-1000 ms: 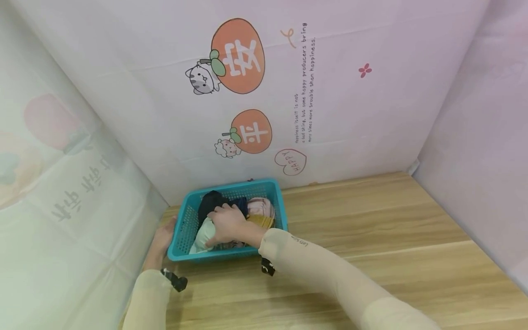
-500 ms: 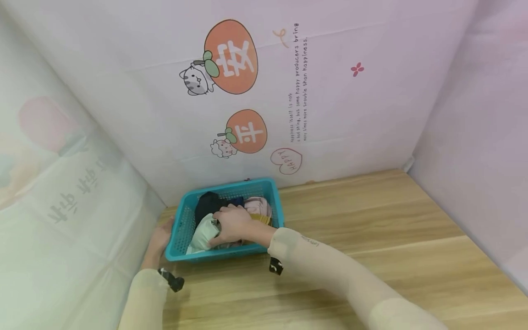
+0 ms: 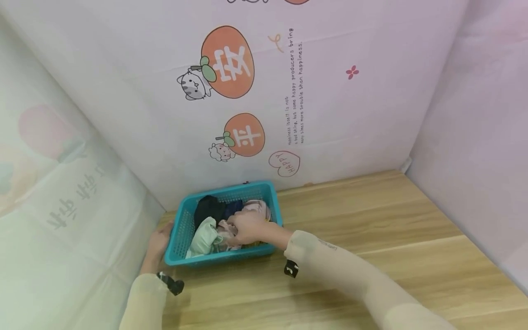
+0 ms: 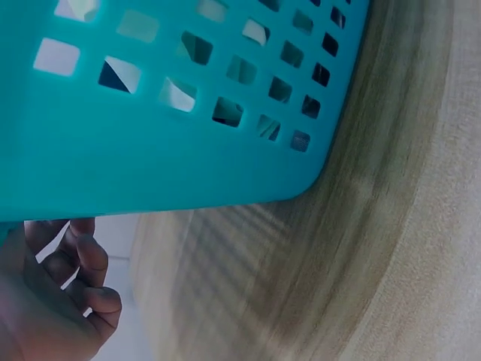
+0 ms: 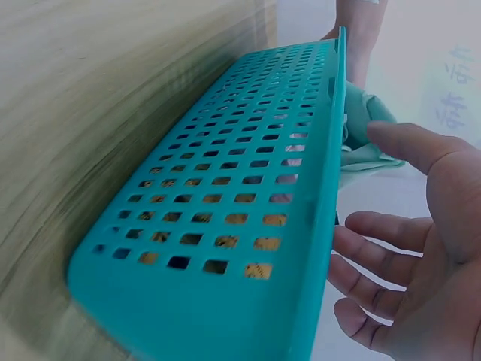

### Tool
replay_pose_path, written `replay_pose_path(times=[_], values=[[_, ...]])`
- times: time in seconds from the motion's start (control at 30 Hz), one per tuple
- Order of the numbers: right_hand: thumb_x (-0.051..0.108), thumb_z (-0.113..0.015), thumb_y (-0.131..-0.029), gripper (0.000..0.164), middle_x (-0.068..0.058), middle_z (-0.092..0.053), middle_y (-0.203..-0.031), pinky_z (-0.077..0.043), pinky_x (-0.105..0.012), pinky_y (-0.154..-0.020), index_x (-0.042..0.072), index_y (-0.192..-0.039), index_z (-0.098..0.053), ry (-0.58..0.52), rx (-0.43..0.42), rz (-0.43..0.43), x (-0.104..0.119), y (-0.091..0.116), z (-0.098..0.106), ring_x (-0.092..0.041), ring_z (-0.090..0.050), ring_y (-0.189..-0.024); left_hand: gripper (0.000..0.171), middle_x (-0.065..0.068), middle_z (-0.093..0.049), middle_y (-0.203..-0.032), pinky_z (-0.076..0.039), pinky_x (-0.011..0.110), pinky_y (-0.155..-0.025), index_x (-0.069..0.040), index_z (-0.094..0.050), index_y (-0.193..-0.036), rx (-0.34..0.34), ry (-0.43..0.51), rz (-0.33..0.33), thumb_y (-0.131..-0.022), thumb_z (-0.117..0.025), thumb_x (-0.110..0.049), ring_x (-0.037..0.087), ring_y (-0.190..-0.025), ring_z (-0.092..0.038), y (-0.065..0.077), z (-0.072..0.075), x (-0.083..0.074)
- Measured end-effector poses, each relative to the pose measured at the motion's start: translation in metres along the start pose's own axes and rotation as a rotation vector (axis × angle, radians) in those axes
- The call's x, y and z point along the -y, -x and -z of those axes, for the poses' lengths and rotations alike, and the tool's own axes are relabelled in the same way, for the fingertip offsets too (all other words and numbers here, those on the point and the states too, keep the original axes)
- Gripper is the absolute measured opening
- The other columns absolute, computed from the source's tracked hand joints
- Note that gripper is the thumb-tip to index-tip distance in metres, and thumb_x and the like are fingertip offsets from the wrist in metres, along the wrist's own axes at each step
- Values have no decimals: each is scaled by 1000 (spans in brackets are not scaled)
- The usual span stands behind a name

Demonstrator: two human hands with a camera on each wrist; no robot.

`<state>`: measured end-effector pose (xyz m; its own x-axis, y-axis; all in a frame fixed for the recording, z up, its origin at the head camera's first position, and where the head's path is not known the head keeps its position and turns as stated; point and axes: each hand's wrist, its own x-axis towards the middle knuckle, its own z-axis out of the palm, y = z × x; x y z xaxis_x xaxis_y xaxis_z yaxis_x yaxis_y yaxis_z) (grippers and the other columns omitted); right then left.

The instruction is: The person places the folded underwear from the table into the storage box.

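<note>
A turquoise basket (image 3: 177, 245) with perforated walls holds several bunched pieces of cloth. My right hand (image 3: 249, 227) is inside it, over the middle-right, beside a mint-green cloth (image 3: 205, 238). In the right wrist view that hand (image 5: 421, 248) has its thumb and loosely bent fingers spread apart, with nothing visible between them. A black cloth (image 3: 207, 210), a navy cloth (image 3: 233, 208) and a pale pink cloth (image 3: 257, 207) lie along the back. My left hand (image 3: 158, 240) touches the basket's left side from outside, its fingers (image 4: 92, 259) loosely bent; part of it is hidden.
The basket stands on a wooden tabletop (image 3: 363, 220) close to the back wall sheet (image 3: 330, 105), which has printed fruit drawings. Another sheet (image 3: 82, 192) hangs along the left, near my left arm, and one hangs on the right (image 3: 482, 160).
My right hand has shifted to the right, away from the mint-green cloth, which shows more fully now. My left hand stays at the basket's side. The head view has tilted slightly.
</note>
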<state>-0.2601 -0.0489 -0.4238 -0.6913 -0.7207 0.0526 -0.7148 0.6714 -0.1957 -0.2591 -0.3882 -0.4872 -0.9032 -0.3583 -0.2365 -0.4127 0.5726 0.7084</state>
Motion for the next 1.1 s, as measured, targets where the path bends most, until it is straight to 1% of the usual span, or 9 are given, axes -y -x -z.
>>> replay_pose_path(times=[0.1,0.17,0.23,0.33,0.4,0.63,0.73,0.9,1.1], values=[[49,-65,-94,34,9,-58,-78,-37,-23,-55,21,-111,-70,-2,-25,15,-4,6,1,-5,-49,-64,86,34,-42,-148,-40,61,-111,5,-35,-150,-29,10,-30,-102,-25,-65,49,-134,-44,-1,2,0],[46,-65,-94,36,8,-63,-83,-38,-23,-56,20,-119,-70,-9,-41,21,-7,10,1,-6,-51,-67,78,33,-45,-145,-43,59,-108,4,-38,-149,-54,11,-52,-104,-28,-59,47,-130,-48,0,3,-1],[43,-65,-94,37,7,-69,-93,-43,-23,-60,21,-123,-69,-15,-60,24,-11,14,0,-6,-56,-73,70,32,-48,-142,-45,57,-104,3,-41,-147,-84,16,-70,-105,-32,-53,44,-127,-50,0,4,-4],[40,-67,-94,36,3,-74,-106,-54,-26,-70,20,-123,-70,-36,-93,26,-20,20,-1,-9,-65,-86,62,30,-50,-140,-47,56,-102,1,-45,-144,-123,8,-89,-106,-37,-47,43,-125,-51,3,5,-10],[39,-69,-93,34,3,-74,-109,-58,-29,-77,19,-121,-71,-51,-109,20,-26,24,-1,-11,-68,-93,57,30,-52,-139,-48,55,-100,0,-47,-143,-142,-6,-110,-106,-40,-42,43,-124,-52,5,6,-15],[36,-70,-93,34,0,-74,-110,-58,-33,-85,14,-119,-72,-109,-117,-3,-46,41,-1,-15,-68,-100,46,23,-62,-126,-52,48,-88,-2,-56,-136,-208,-171,-221,-105,-44,-33,37,-112,-60,12,11,-29],[33,-70,-93,34,-1,-74,-114,-58,-36,-89,12,-119,-72,-132,-132,-20,-55,48,1,-18,-68,-105,42,23,-64,-120,-53,46,-82,-1,-60,-132,-200,-239,-302,-105,-46,-30,36,-106,-62,16,13,-35],[30,-70,-92,35,-4,-73,-116,-57,-39,-93,9,-120,-70,-161,-134,-48,-68,60,7,-22,-68,-108,37,24,-66,-117,-54,50,-82,0,-62,-129,-153,-297,-424,-103,-51,-25,36,-102,-64,27,14,-48],[27,-71,-91,35,-8,-73,-116,-57,-42,-96,6,-120,-69,-214,-148,-92,-85,79,13,-23,-68,-108,35,21,-68,-116,-54,51,-83,-1,-64,-126,-126,-379,-520,-102,-56,-25,33,-97,-66,41,9,-66]])
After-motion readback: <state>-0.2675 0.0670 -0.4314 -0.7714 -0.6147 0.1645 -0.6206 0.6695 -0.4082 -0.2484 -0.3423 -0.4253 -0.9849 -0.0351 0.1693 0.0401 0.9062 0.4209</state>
